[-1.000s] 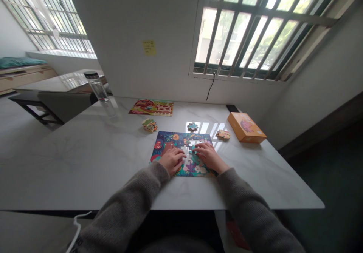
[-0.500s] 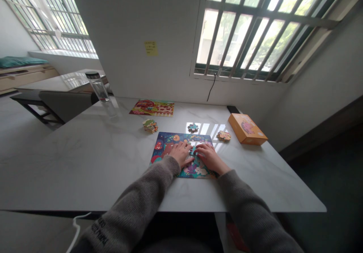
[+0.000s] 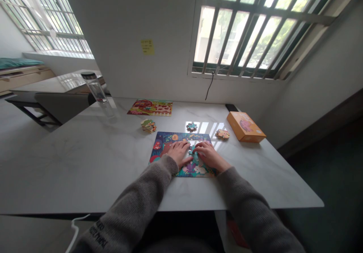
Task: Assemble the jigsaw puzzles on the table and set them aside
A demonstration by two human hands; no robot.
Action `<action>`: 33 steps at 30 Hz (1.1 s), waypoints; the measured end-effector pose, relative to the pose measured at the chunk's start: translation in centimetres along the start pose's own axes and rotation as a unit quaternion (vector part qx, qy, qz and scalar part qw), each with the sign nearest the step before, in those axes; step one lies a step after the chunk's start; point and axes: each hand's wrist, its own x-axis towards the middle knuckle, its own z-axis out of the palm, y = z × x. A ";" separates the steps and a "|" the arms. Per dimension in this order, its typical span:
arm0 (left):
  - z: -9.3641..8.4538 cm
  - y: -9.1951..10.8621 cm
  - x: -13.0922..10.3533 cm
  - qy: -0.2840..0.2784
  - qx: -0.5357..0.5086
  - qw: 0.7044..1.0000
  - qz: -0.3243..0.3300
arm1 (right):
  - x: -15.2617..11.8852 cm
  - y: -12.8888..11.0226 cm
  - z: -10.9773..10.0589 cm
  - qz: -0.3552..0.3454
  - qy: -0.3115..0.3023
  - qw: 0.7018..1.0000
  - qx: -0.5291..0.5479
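Note:
A colourful jigsaw puzzle (image 3: 159, 147) lies on the white table, with a gap of pale surface in its middle. My left hand (image 3: 179, 154) rests on the puzzle left of the gap, its fingers spread and nothing held. Opposite it, my right hand (image 3: 207, 155) has thumb and fingertips closed on a teal puzzle piece (image 3: 192, 149) at the gap. Beyond the puzzle sits a small pile of blue pieces (image 3: 191, 126). To its right is a pile of pink and yellow pieces (image 3: 222, 134), and at the left a taller stack of pieces (image 3: 148, 125).
A farm picture board (image 3: 150, 107) lies near the wall. An orange box (image 3: 246, 127) stands at the right, with a dark object (image 3: 231, 108) behind it. At the table's far left corner is a clear bottle (image 3: 96, 88). The table's front edge (image 3: 193, 210) runs below my forearms.
The view has shifted slightly. My right fingertips have moved a little on the teal piece, which shows more between my hands. My left hand stays in place on the puzzle.

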 end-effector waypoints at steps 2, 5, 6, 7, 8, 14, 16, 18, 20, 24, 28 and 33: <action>0.1 -0.1 0.0 0.001 0.000 1.000 -0.001 | 0.0 -0.3 -0.1 -0.006 -0.001 1.000 0.009; 0.2 -0.2 0.0 0.007 -0.001 1.000 -0.001 | 0.1 -0.7 -0.1 -0.023 -0.003 0.999 0.040; 0.3 -0.2 0.0 0.008 -0.002 1.000 -0.001 | 0.1 -0.8 -0.1 -0.027 -0.001 0.998 0.051; 0.3 -0.2 0.0 0.008 -0.002 1.000 -0.001 | 0.0 -0.9 -0.1 -0.031 0.003 0.998 0.060; 0.3 -0.2 0.0 0.006 -0.003 1.000 -0.001 | -0.1 -1.0 0.0 -0.032 0.009 0.997 0.067; 0.1 -0.1 -0.1 -0.006 0.003 1.000 0.008 | -1.2 -0.5 -0.1 0.010 0.097 0.993 0.071; 0.1 -0.2 -0.2 -0.008 -0.001 1.000 0.029 | -1.6 -0.3 -0.2 0.019 0.101 0.992 0.067; 0.1 -0.5 -0.3 -0.016 -0.010 0.999 0.051 | -1.8 -0.3 -0.2 0.020 0.092 0.993 0.066; 0.1 -0.7 -0.4 -0.025 -0.019 0.997 0.064 | -2.0 -0.5 -0.1 0.014 0.083 0.994 0.068; 0.1 -0.9 -0.6 -0.024 -0.039 0.997 0.066 | -2.2 -1.0 0.1 0.010 0.068 0.995 0.073; 0.3 -0.9 -0.6 -0.021 -0.059 0.996 0.066 | -2.2 -1.3 0.0 0.022 0.060 0.996 0.061; 0.0 -2.3 -0.5 -0.006 -0.075 0.994 0.085 | -2.1 -1.7 -0.4 0.024 0.057 0.997 0.052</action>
